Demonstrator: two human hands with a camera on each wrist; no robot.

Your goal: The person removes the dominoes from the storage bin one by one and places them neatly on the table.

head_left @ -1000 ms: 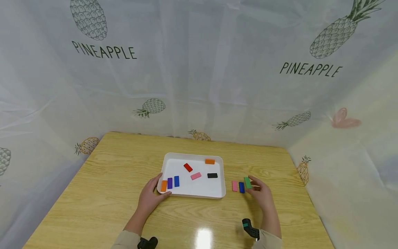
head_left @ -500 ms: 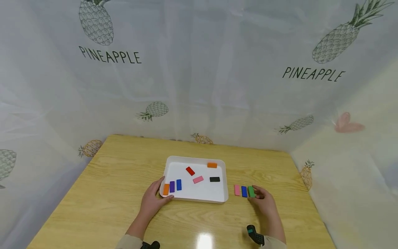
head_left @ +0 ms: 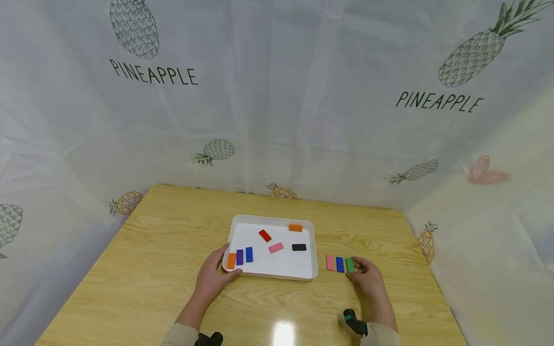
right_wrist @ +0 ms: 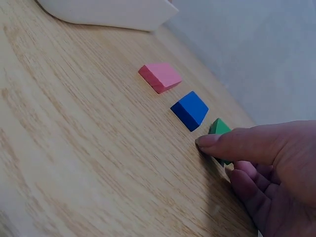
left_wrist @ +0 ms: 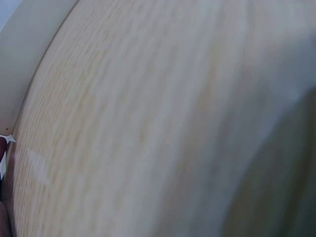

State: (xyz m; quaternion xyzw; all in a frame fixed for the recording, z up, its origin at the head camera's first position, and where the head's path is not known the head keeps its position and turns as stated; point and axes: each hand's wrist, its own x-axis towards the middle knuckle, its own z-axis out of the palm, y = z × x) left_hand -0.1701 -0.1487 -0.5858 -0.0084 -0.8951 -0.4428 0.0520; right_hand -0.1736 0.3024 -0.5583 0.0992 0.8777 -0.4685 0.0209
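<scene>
In the head view my right hand (head_left: 367, 278) pinches a green block (head_left: 350, 265) between thumb and fingers, on the table at the right end of a short row. Beside it lie a blue block (head_left: 340, 265) and a pink block (head_left: 330, 262), with narrow gaps between. The right wrist view shows the thumb (right_wrist: 232, 144) across the near end of the green block, hiding part of it. My left hand (head_left: 212, 273) grips the near left corner of a white tray (head_left: 277, 275), thumb at the front rim and fingers along the left side.
Inside the tray, orange (head_left: 232, 261), purple (head_left: 240, 257) and blue blocks (head_left: 249, 254) stand in a row at left. Red (head_left: 265, 235), pink (head_left: 276, 247), black (head_left: 299, 247) and orange blocks (head_left: 295, 228) lie scattered. A pineapple-print curtain (head_left: 277, 96) borders the wooden table (head_left: 173, 230).
My right hand has brought the green block down onto the table, to the right of the blue block. The left hand keeps its hold at the tray corner. The head view has shifted slightly.
</scene>
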